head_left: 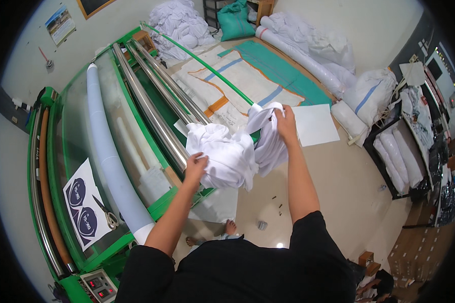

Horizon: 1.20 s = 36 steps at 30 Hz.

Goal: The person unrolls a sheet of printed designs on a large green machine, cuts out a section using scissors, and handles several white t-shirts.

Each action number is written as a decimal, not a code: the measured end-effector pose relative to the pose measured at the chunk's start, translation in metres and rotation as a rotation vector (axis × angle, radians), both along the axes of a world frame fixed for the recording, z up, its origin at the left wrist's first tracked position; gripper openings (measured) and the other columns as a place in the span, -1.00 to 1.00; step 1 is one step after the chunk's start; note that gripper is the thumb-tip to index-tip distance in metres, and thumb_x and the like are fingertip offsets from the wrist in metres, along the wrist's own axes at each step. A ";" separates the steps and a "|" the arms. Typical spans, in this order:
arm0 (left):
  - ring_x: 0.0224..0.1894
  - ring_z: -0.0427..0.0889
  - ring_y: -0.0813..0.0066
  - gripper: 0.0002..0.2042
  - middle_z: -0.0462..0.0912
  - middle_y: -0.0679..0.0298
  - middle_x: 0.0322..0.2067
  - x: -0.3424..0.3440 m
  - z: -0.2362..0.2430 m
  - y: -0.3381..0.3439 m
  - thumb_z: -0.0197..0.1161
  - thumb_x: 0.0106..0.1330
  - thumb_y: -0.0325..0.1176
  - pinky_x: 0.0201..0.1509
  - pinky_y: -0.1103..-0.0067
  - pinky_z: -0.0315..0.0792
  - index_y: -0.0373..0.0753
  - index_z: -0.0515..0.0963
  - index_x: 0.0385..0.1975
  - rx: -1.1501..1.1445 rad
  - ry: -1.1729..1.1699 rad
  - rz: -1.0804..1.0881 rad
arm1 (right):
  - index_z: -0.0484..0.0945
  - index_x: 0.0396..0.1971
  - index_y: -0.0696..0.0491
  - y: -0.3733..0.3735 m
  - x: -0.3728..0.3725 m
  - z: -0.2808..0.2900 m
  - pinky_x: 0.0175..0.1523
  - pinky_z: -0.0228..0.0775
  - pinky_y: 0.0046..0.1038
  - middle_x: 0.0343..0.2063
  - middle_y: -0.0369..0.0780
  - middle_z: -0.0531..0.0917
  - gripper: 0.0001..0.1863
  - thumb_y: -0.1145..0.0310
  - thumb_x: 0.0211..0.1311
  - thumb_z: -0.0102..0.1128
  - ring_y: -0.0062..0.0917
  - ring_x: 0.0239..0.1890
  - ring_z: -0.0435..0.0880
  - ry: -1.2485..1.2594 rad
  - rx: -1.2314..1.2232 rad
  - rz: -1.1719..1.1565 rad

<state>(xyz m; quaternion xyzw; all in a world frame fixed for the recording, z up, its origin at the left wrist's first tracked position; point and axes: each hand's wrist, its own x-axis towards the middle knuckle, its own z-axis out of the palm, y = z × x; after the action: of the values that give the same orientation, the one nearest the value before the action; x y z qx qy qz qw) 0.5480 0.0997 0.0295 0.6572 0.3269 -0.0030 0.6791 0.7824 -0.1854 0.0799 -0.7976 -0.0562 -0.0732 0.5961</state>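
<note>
A bunched white cloth [222,154] hangs in front of me at the near end of the green-framed machine. At its left edge, my left hand [195,167] is closed on a fold, fingers curled into the fabric. Higher and to the right, my right hand [286,122] grips a gathered loop of the same cloth, which drapes down from it. Behind the bundle runs a thin green bar [207,65]; its near end disappears behind the fabric. Steel rollers [149,103] also end close to the cloth's left side.
Scissors [108,216] and a printed sheet [85,202] lie on the machine beside a long pale roll [103,126]. White cloth heaps [179,25] and a green sack [236,22] stand at the back. Sheets of sacking [247,76] cover the floor; a black-framed bin [389,166] stands right.
</note>
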 end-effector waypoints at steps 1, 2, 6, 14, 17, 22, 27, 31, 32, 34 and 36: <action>-0.08 0.64 0.42 -0.45 0.59 0.21 0.00 0.002 0.004 -0.014 0.37 0.31 -0.18 -0.07 0.45 0.52 -0.25 0.44 0.25 0.006 0.004 -0.056 | 0.58 -0.08 0.23 0.002 0.001 0.024 -0.02 0.47 -0.30 -0.25 -0.02 0.70 -0.63 0.19 0.38 0.13 -0.27 -0.16 0.69 0.030 0.008 0.067; -0.09 0.64 0.43 -0.46 0.60 0.21 0.01 0.002 0.005 -0.023 0.37 0.31 -0.19 -0.08 0.46 0.53 -0.24 0.44 0.25 -0.036 -0.038 -0.110 | 0.59 -0.12 0.23 0.006 -0.003 0.052 -0.05 0.46 -0.35 -0.30 -0.07 0.70 -0.64 0.19 0.40 0.11 -0.35 -0.20 0.68 0.064 0.014 0.139; -0.11 0.66 0.42 -0.40 0.61 0.16 0.02 0.009 0.024 -0.063 0.40 0.28 -0.26 -0.15 0.51 0.55 -0.22 0.38 0.31 -0.125 -0.236 -0.234 | 0.60 -0.31 0.22 0.018 -0.053 0.141 -0.19 0.36 -0.52 -0.47 -0.32 0.62 -0.62 0.17 0.50 0.04 -0.67 -0.37 0.52 0.084 0.091 0.371; 0.10 0.63 0.10 -0.31 0.57 -0.11 0.09 0.051 0.060 -0.092 0.35 0.22 -0.41 0.13 0.42 0.52 -0.19 0.29 0.41 0.346 -0.526 -0.186 | 0.56 -0.41 0.19 -0.004 -0.171 0.265 -0.26 0.23 -0.63 -0.49 -0.44 0.50 -0.67 0.27 0.52 0.06 -0.79 -0.38 0.38 -0.212 0.195 0.469; -0.03 0.67 0.26 -0.58 0.67 0.02 -0.08 0.061 0.070 -0.071 0.23 0.28 -0.48 0.01 0.47 0.52 -0.26 0.53 0.17 0.350 -0.436 -0.301 | 0.55 -0.41 0.17 -0.027 -0.177 0.285 -0.27 0.19 -0.65 -0.48 -0.44 0.50 -0.67 0.26 0.53 0.05 -0.79 -0.39 0.36 -0.248 0.237 0.339; -0.49 0.42 0.55 -0.64 0.47 0.35 -0.54 0.076 0.129 -0.004 0.19 0.34 -0.45 -0.31 0.59 0.38 -0.24 0.53 0.14 0.399 -0.834 0.086 | 0.60 -0.33 0.18 -0.084 -0.173 0.296 -0.24 0.25 -0.64 -0.44 -0.41 0.55 -0.67 0.24 0.54 0.04 -0.77 -0.37 0.42 -0.360 0.150 0.123; -0.40 0.47 0.49 -0.19 0.41 0.32 -0.50 0.006 0.292 0.051 0.55 0.07 -0.25 -0.28 0.57 0.39 -0.15 0.34 0.38 0.805 -0.984 -0.164 | 0.63 -0.24 0.19 -0.125 -0.174 0.302 -0.21 0.30 -0.64 -0.39 -0.38 0.60 -0.65 0.20 0.55 0.03 -0.76 -0.33 0.47 -0.386 0.121 -0.038; -0.25 0.55 0.22 -0.01 0.42 0.12 -0.08 -0.033 0.333 0.064 0.64 -0.17 -0.35 -0.16 0.40 0.49 0.00 0.26 0.39 1.564 -1.162 -0.399 | 0.63 -0.20 0.20 -0.143 -0.171 0.315 -0.18 0.33 -0.63 -0.37 -0.34 0.63 -0.62 0.17 0.56 0.01 -0.74 -0.32 0.50 -0.448 0.136 -0.110; -0.22 0.55 0.13 -0.02 0.37 0.08 0.01 -0.038 0.332 0.071 0.62 -0.18 -0.38 -0.14 0.36 0.50 0.03 0.26 0.38 1.709 -1.199 -0.421 | 0.63 -0.19 0.21 -0.143 -0.171 0.321 -0.17 0.34 -0.62 -0.36 -0.33 0.63 -0.61 0.16 0.57 0.00 -0.73 -0.31 0.51 -0.459 0.141 -0.108; -0.15 0.55 0.00 -0.08 0.21 0.05 0.16 -0.041 0.320 0.087 0.54 -0.16 -0.52 -0.08 0.32 0.53 0.07 0.28 0.32 2.011 -1.126 -0.420 | 0.63 -0.18 0.21 -0.140 -0.172 0.331 -0.15 0.37 -0.60 -0.35 -0.30 0.65 -0.60 0.15 0.57 -0.01 -0.71 -0.30 0.55 -0.474 0.146 -0.075; -0.18 0.56 0.05 -0.16 0.27 0.05 0.07 -0.043 0.312 0.106 0.44 -0.05 -0.57 -0.09 0.31 0.53 0.11 0.28 0.32 1.961 -1.158 -0.366 | 0.62 -0.18 0.21 -0.132 -0.171 0.341 -0.15 0.38 -0.61 -0.35 -0.30 0.66 -0.60 0.16 0.58 -0.02 -0.71 -0.31 0.55 -0.496 0.096 -0.047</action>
<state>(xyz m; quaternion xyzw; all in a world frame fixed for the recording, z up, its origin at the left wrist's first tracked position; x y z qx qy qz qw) 0.5050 0.2058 0.3415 0.8431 -0.2722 0.4559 -0.0857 0.6113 -0.3177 0.4211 -0.7271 -0.1787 -0.2828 0.5995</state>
